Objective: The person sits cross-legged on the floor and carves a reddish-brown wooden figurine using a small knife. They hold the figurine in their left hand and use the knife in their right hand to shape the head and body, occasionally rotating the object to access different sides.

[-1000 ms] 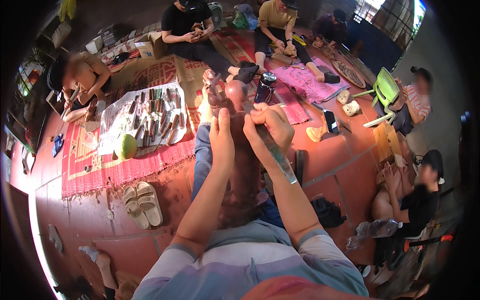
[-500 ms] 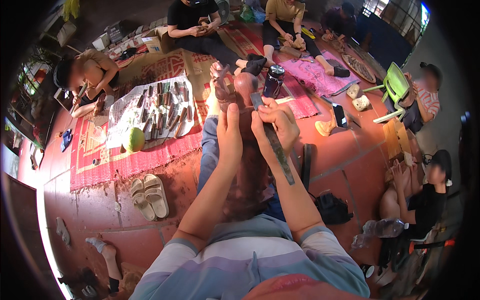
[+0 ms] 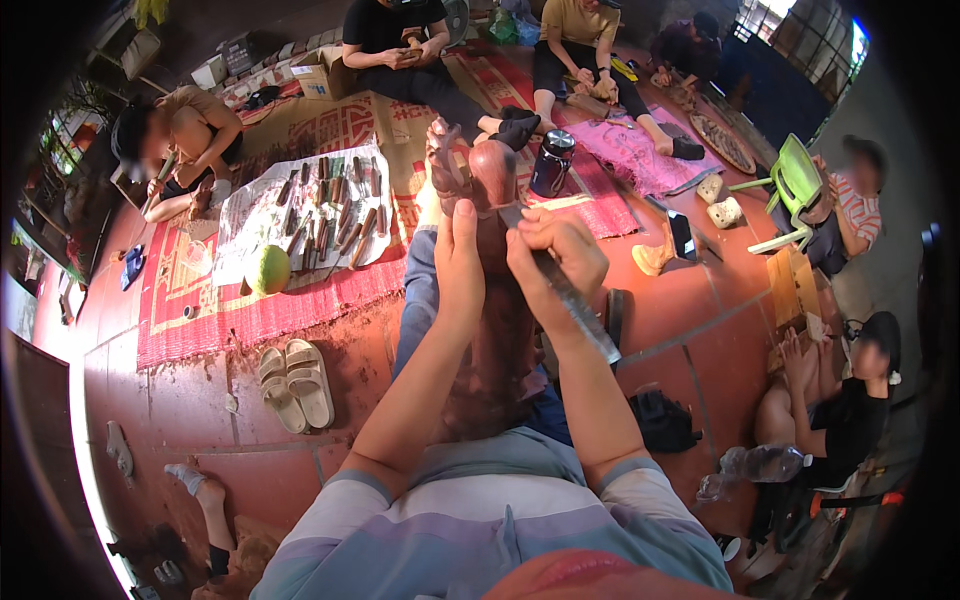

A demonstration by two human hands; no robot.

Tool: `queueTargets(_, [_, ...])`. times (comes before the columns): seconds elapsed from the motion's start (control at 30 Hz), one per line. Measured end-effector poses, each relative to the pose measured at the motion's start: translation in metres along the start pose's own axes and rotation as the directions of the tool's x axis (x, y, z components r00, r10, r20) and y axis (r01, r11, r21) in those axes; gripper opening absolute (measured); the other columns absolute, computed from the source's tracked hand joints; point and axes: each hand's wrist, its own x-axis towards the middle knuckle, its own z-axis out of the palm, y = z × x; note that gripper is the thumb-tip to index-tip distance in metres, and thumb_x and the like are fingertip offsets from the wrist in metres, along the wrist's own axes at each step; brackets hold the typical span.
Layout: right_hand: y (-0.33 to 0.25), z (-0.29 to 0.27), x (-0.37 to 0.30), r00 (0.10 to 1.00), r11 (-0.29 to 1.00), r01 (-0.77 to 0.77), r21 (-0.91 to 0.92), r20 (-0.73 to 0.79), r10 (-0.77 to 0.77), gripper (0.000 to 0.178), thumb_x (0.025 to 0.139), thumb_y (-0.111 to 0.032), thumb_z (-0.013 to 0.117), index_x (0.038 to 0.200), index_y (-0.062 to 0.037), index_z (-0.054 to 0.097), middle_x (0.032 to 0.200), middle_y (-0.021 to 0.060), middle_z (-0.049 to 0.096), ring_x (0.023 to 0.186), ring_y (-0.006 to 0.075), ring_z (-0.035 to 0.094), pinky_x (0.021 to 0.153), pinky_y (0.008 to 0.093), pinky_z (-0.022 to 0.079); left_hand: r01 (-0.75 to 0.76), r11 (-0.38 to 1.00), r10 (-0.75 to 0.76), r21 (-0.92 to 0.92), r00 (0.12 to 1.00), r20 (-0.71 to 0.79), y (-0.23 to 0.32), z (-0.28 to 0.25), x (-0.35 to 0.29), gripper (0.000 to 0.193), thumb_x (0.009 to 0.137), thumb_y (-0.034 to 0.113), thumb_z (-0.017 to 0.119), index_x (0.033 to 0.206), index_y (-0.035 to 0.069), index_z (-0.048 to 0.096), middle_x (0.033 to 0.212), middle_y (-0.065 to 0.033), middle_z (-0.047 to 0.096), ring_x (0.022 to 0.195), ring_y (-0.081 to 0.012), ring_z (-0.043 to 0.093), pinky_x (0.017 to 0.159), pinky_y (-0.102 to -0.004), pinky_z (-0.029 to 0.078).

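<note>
A reddish-brown carved wooden figure (image 3: pixel 493 178) stands upright between my arms, with a smooth rounded top and a knobbly raised part on its left. My left hand (image 3: pixel 460 262) is wrapped round the figure's left side, thumb pointing up. My right hand (image 3: pixel 562 252) grips a flat metal file (image 3: pixel 582 318) whose upper end lies against the figure's right side, just below the rounded top. The file's other end slants down over my right forearm. The lower part of the figure is dark and blurred between my arms.
Several carving tools (image 3: pixel 342 200) lie on white paper on a red mat (image 3: pixel 200 335), beside a green fruit (image 3: pixel 268 270). Beyond the figure stands a dark flask (image 3: pixel 552 165). Sandals (image 3: pixel 298 385) are on the tiles at left. Several people sit around, some working with their hands.
The file's lower end has swung outward to the right and turned somewhat, and my right hand has shifted slightly right. My left hand keeps its hold on the figure.
</note>
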Motion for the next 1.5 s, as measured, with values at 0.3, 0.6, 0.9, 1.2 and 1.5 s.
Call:
queueTargets(0.3, [-0.001, 0.012, -0.001, 1.0, 0.999, -0.011, -0.051, 0.01, 0.011, 0.017, 0.066, 0.005, 0.074, 0.07, -0.0004, 0.058, 0.076, 0.0113, 0.061, 0.082, 0.0278, 0.066, 0.08, 0.0356, 0.054, 0.01, 0.999, -0.01, -0.03, 1.0, 0.013, -0.009, -0.011, 0.009, 0.046, 0.099, 0.038, 0.043, 0.128, 0.002, 0.047, 0.119, -0.0062, 0.054, 0.108, -0.0137, 0.05, 0.093, -0.0276, 0.039])
queueTargets(0.6, [-0.004, 0.01, 0.004, 0.997, 0.991, 0.071, -0.111, 0.036, -0.067, 0.016, 0.067, 0.004, 0.072, 0.07, 0.0004, 0.057, 0.075, 0.0121, 0.06, 0.076, 0.0262, 0.064, 0.074, 0.0341, 0.053, -0.023, 1.0, 0.023, 0.016, 1.0, -0.007, -0.006, -0.007, 0.003, 0.04, 0.098, 0.037, 0.046, 0.116, 0.001, 0.052, 0.109, -0.0053, 0.056, 0.1, -0.0123, 0.051, 0.088, -0.0259, 0.04])
queueTargets(0.9, [-0.002, 0.011, -0.005, 0.998, 0.987, 0.058, -0.151, 0.022, -0.055, 0.015, 0.067, 0.005, 0.073, 0.071, -0.0014, 0.059, 0.076, 0.0102, 0.062, 0.082, 0.0268, 0.065, 0.073, 0.033, 0.054, -0.04, 0.994, 0.046, 0.105, 0.998, -0.053, -0.008, -0.002, 0.006, 0.04, 0.097, 0.041, 0.046, 0.106, 0.002, 0.052, 0.099, -0.0048, 0.055, 0.09, -0.0117, 0.051, 0.08, -0.0262, 0.042])
queueTargets(1.2, [0.005, 0.009, -0.011, 0.999, 0.999, 0.04, 0.02, -0.013, -0.039, 0.014, 0.07, 0.006, 0.071, 0.072, 0.0014, 0.058, 0.077, 0.0111, 0.062, 0.081, 0.023, 0.065, 0.081, 0.034, 0.053, -0.05, 0.995, 0.051, 0.087, 0.999, -0.006, -0.005, -0.006, 0.002, 0.046, 0.098, 0.04, 0.045, 0.123, 0.002, 0.05, 0.114, -0.0062, 0.055, 0.102, -0.0133, 0.052, 0.091, -0.0271, 0.04])
queueTargets(1.5, [0.008, 0.003, -0.001, 0.995, 0.999, 0.011, 0.053, -0.097, -0.006, 0.012, 0.074, 0.005, 0.07, 0.073, 0.0024, 0.058, 0.081, 0.0104, 0.062, 0.084, 0.0198, 0.065, 0.077, 0.0293, 0.051, -0.068, 0.992, 0.069, 0.103, 0.998, -0.006, -0.003, -0.001, -0.007, 0.042, 0.098, 0.037, 0.045, 0.119, 0.001, 0.051, 0.109, -0.0046, 0.057, 0.098, -0.0104, 0.052, 0.087, -0.0256, 0.042])
